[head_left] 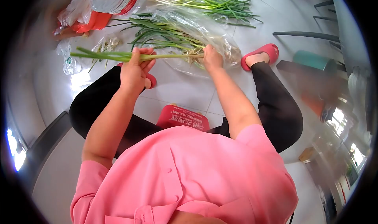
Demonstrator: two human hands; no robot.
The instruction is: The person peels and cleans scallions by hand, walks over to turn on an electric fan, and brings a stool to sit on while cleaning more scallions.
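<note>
A long green onion stalk (169,56) lies level across my two hands, its green leaves to the left and its root end to the right. My left hand (136,68) holds it near the leaves, with the thumb over it and the other fingers partly spread. At the root end, my right hand (212,58) has its fingers closed on the stalk. Just beyond them, a pile of green onions with roots (169,33) rests on a clear plastic bag (220,37). Farther off lies another bunch with pale stems (197,1).
Trimmings (108,43) lie on the floor at the left, near a red bag (94,22) and a large clear bottle (112,0). Pink slippers (264,54) are on my feet. Dark chair legs (307,35) and a teal bin (311,60) stand at the right.
</note>
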